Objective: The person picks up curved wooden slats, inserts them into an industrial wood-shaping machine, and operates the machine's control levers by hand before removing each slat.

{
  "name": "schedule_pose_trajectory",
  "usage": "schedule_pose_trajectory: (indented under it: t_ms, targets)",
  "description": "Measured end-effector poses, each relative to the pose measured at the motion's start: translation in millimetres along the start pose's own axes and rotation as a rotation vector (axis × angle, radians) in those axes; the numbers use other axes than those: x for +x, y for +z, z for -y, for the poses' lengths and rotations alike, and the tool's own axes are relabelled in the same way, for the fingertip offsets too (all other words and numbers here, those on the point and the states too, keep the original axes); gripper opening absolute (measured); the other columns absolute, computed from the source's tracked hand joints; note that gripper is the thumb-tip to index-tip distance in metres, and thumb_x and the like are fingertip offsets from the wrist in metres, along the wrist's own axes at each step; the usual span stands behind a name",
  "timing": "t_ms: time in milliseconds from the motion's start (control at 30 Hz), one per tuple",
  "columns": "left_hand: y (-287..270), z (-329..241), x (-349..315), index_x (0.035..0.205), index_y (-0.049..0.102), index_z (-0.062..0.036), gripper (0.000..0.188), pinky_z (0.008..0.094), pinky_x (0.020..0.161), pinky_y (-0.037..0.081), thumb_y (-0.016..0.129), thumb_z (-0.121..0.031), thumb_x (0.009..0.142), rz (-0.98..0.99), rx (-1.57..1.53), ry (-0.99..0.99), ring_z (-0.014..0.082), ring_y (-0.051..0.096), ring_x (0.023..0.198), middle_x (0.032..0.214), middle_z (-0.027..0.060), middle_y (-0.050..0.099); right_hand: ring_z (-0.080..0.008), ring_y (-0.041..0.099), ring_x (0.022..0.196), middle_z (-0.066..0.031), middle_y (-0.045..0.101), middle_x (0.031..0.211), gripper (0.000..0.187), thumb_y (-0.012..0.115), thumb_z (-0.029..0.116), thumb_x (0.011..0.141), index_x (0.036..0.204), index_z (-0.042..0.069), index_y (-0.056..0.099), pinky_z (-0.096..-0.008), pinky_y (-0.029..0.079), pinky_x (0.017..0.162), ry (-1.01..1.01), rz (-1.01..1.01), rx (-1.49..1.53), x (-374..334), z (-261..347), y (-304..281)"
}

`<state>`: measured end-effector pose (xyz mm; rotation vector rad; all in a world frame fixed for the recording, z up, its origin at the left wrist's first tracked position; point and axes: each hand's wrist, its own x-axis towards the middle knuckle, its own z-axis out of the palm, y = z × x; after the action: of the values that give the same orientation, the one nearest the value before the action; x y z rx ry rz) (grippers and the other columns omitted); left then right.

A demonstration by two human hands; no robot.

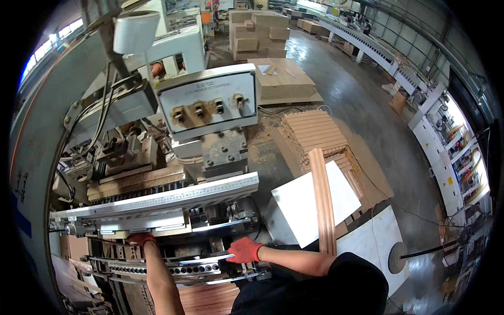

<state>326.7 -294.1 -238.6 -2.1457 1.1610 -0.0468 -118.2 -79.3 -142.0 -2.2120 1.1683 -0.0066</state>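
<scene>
My left hand [140, 239], in a red glove, reaches under the front of the machine's long scaled beam [157, 198]. It is at the lower edge of a pale flat piece [142, 224], and its fingers are mostly hidden there. My right hand [244, 250], also red-gloved, is closed at the right end of a slim metal rail [205, 259] on the machine's front. Between me and that rail runs a bar with a row of round black holes [173, 270]. Reddish wooden strips [207, 299] lie low in front of my body.
A grey control box [207, 100] with several switches stands behind the beam. To my right, a long wooden moulding [322, 205] lies across a white board [294, 202]. Stacked mouldings [315, 131] sit beyond it on cardboard. A cable [375, 184] crosses the floor.
</scene>
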Motion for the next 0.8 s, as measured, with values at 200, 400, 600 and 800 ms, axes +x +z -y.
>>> schedule_pose_trajectory:
  t_ms: [200, 400, 600, 800]
  targets:
    - [-22, -1, -4, 0.153, 0.039, -0.0218, 0.066, 0.0665, 0.106, 0.03, 0.04, -0.057, 0.097, 0.12, 0.097, -0.065, 0.0289, 0.035, 0.144, 0.161, 0.0022, 0.032, -0.0364, 0.067, 0.091, -0.0172, 0.068, 0.091, 0.051, 0.052, 0.052, 0.093, 0.088, 0.005, 0.069, -0.0461, 0.053, 0.077, 0.01, 0.043, 0.002, 0, 4, -10]
    - [-29, 3, -9, 0.152, 0.041, -0.0216, 0.065, 0.0661, 0.105, 0.031, 0.04, -0.056, 0.097, 0.134, 0.126, -0.091, 0.0288, 0.036, 0.143, 0.16, 0.0022, 0.034, -0.0359, 0.067, 0.093, -0.0166, 0.069, 0.091, 0.049, 0.052, 0.049, 0.094, 0.085, 0.004, 0.07, -0.0453, 0.053, 0.079, -0.036, -0.027, 0.066, 1, -3, -7]
    - [-34, -1, -13, 0.151, 0.043, -0.0214, 0.064, 0.0656, 0.105, 0.031, 0.04, -0.056, 0.097, 0.14, 0.125, -0.084, 0.0286, 0.038, 0.142, 0.159, 0.0022, 0.036, -0.0383, 0.068, 0.086, -0.0203, 0.07, 0.086, 0.054, 0.054, 0.05, 0.093, 0.083, 0.001, 0.072, -0.0457, 0.055, 0.075, -0.063, -0.093, 0.077, 0, -6, 0]
    - [-31, 0, -15, 0.15, 0.044, -0.0212, 0.063, 0.0651, 0.104, 0.032, 0.04, -0.056, 0.097, 0.144, 0.127, -0.086, 0.0285, 0.039, 0.141, 0.157, 0.0022, 0.037, -0.0385, 0.068, 0.085, -0.0205, 0.069, 0.083, 0.053, 0.055, 0.049, 0.092, 0.08, 0.0, 0.07, -0.0464, 0.054, 0.073, -0.087, -0.127, 0.086, 4, -11, 12]
